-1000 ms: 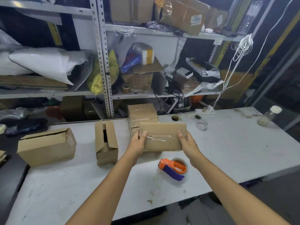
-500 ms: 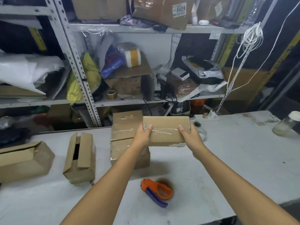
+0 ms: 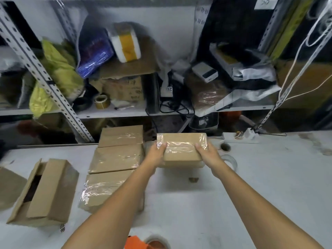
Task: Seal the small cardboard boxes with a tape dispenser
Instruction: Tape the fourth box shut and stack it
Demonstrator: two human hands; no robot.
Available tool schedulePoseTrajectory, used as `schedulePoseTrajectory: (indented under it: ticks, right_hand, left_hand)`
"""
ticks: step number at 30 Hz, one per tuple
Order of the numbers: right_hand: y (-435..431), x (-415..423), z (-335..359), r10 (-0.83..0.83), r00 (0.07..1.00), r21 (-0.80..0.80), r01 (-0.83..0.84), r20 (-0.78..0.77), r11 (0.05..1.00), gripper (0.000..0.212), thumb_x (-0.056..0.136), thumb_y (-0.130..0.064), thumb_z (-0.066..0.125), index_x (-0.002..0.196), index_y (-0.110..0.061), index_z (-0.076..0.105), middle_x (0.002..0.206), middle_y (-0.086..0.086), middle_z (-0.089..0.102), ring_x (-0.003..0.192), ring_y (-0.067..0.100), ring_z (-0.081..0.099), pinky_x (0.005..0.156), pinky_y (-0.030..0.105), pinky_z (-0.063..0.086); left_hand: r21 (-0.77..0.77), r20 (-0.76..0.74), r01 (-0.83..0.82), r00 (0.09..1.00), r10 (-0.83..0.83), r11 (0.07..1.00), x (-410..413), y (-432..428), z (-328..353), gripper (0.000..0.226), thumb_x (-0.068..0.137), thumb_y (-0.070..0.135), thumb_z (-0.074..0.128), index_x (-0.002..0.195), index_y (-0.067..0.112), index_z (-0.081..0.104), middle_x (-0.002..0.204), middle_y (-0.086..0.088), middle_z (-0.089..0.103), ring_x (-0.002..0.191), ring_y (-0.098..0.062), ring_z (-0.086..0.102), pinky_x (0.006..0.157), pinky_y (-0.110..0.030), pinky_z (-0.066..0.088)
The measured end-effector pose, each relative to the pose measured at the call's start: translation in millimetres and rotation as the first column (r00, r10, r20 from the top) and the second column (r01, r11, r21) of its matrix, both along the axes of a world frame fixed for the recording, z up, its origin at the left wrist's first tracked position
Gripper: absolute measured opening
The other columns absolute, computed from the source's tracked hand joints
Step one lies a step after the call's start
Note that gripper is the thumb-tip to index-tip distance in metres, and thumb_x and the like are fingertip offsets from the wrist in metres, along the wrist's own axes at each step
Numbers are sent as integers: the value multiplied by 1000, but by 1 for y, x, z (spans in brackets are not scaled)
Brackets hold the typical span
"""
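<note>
At the far side of a white table [image 3: 251, 186], just right of a stack of sealed boxes [image 3: 116, 159], a small taped box [image 3: 181, 146] is gripped at its short ends by the left hand [image 3: 156, 156] and right hand [image 3: 209, 156]; it looks light and stiff, with slick tape, so the ends are the best place to hold it.

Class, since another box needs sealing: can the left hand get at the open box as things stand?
Probably not yet: the left hand grips the taped box with the right hand. Once freed, it could likely swing over the low sealed stack to the open box.
</note>
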State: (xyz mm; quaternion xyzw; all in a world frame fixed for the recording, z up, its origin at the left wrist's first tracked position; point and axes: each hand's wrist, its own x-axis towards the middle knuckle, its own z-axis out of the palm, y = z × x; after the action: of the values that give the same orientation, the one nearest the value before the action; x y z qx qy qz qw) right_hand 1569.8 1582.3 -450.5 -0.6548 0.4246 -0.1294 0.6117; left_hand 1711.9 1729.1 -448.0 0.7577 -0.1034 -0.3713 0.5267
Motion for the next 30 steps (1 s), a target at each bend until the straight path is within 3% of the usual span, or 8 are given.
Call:
schedulePoseTrajectory:
  ticks: [2, 4, 7, 11, 15, 23, 27, 30]
  right_hand:
    - [-12, 9, -17, 12, 1000, 43, -12, 4, 999, 34, 94, -41, 64, 125, -34, 51, 115, -12, 63, 101, 5, 58, 81, 28, 47]
    - [-24, 19, -35, 21, 1000, 70, -22, 12, 997, 40, 91, -42, 67, 127, -33, 53, 119, -11, 65, 107, 8, 61, 90, 33, 50]
    - [-36, 30, -55, 50, 999, 79, -50, -4, 996, 52, 89, -43, 70, 136, -30, 50, 125, -8, 64, 114, 14, 61, 104, 40, 48]
    - [-46, 43, -64, 90, 995, 76, -87, -38, 993, 63, 89, -43, 70, 145, -28, 43, 130, -7, 61, 118, 14, 58, 106, 39, 46]
    - [-53, 55, -60, 110, 993, 79, -107, -38, 991, 53, 92, -36, 68, 139, -24, 47, 125, -5, 63, 110, 12, 61, 100, 35, 49]
    - [-58, 59, -54, 170, 979, 89, -160, -115, 983, 52, 93, -42, 65, 139, -26, 44, 126, -6, 61, 106, 13, 59, 68, 21, 43]
    - [-55, 60, -57, 193, 966, 57, -186, -169, 981, 65, 86, -54, 68, 142, -30, 44, 130, -7, 61, 118, 18, 59, 100, 40, 49]
    - [-56, 60, -52, 207, 953, -30, -219, -220, 975, 64, 85, -52, 71, 138, -23, 49, 124, -5, 64, 117, 18, 60, 105, 39, 46]
  left_hand:
    - [45, -4, -11, 1000, 11, 999, 19, -14, -31, 70, 82, 55, 62, 139, 17, 49, 125, -10, 60, 104, -33, 64, 79, -53, 59]
    - [51, -27, -48, 998, 50, 998, 38, -25, -62, 94, 64, 70, 65, 141, 18, 46, 126, -10, 61, 102, -33, 66, 77, -54, 60]
    - [55, -36, -40, 998, 42, 998, 34, -30, -52, 73, 85, 49, 70, 144, 16, 42, 131, -9, 60, 109, -29, 63, 84, -43, 59]
    - [61, -48, -64, 997, 67, 996, 41, -36, -68, 50, 95, 34, 63, 138, 14, 46, 129, -8, 61, 113, -27, 61, 92, -36, 52]
    - [65, -13, -62, 998, 63, 996, 50, -41, -69, 49, 97, 34, 61, 138, 14, 44, 126, -4, 59, 110, -24, 58, 88, -30, 46]
    - [115, -19, -9, 1000, 11, 993, 67, -40, -79, 60, 85, 51, 69, 131, 15, 56, 122, -6, 67, 108, -25, 65, 101, -46, 50]
    - [152, 24, -6, 1000, 3, 988, 71, -33, -80, 59, 82, 51, 71, 127, 14, 59, 117, -4, 69, 105, -25, 66, 100, -44, 51]
    - [199, 104, 3, 994, -24, 980, 68, -34, -68, 60, 84, 47, 71, 131, 13, 55, 122, -5, 66, 110, -27, 63, 101, -42, 49]
